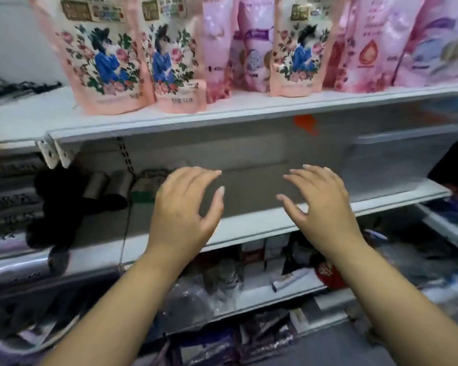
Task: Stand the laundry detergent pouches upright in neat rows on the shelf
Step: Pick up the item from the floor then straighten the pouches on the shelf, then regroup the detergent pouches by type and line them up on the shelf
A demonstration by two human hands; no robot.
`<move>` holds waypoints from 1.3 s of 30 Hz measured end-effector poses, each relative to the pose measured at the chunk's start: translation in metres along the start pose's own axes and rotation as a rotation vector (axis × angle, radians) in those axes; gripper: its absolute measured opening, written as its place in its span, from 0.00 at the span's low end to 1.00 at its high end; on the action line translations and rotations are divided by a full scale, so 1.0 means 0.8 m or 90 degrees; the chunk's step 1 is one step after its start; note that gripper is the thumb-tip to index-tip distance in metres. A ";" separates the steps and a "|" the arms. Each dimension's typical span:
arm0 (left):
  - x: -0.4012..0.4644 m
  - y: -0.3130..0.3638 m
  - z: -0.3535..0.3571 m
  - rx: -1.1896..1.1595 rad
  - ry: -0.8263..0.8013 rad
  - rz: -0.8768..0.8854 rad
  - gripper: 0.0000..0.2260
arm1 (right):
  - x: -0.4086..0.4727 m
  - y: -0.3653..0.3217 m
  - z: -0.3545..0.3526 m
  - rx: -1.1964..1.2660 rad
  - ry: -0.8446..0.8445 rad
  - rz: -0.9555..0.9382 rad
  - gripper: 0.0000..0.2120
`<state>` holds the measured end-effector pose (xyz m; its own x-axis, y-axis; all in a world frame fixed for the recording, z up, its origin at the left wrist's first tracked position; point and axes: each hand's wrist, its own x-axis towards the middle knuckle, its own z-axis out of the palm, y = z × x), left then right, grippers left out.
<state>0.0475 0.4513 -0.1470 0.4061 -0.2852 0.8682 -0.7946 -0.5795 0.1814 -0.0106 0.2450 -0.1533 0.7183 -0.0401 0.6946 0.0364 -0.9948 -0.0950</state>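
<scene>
Several pink detergent pouches stand upright on the upper white shelf (249, 107). Two floral pouches (106, 56) (169, 54) stand at the left, with a small pouch (181, 97) in front of them. Plain pink pouches (217, 48) fill the middle, another floral pouch (299, 48) stands right of them, and more pink pouches (376, 43) follow at the right. My left hand (188, 207) and my right hand (323, 202) hover side by side, palms down, in front of the middle shelf (275, 225). Both hands have relaxed, spread fingers and hold nothing.
Dark items and metal cylinders (109, 183) sit at the left of the middle shelf. Packaged goods (262, 260) crowd the lower shelf. An orange tag (306, 124) hangs under the upper shelf. Black objects (19, 88) lie on the top shelf's far left.
</scene>
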 end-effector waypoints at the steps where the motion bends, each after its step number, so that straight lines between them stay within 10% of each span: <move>1: -0.012 0.013 0.014 -0.005 -0.063 -0.005 0.13 | -0.020 0.018 -0.005 -0.016 -0.029 0.014 0.20; 19: -0.105 0.408 0.286 -0.137 -0.503 0.012 0.16 | -0.343 0.372 -0.169 -0.083 -0.168 0.340 0.12; 28: -0.001 0.459 0.401 -0.120 -0.388 0.132 0.18 | -0.284 0.502 -0.194 -0.072 -0.184 0.345 0.19; 39: 0.273 0.434 0.429 -0.049 0.021 0.211 0.15 | 0.012 0.602 -0.221 -0.142 0.106 -0.011 0.19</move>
<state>0.0149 -0.0744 -0.0531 0.1061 -0.4226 0.9001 -0.9134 -0.3991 -0.0798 -0.1093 -0.2507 -0.0664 0.5941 -0.0189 0.8042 -0.1192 -0.9908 0.0648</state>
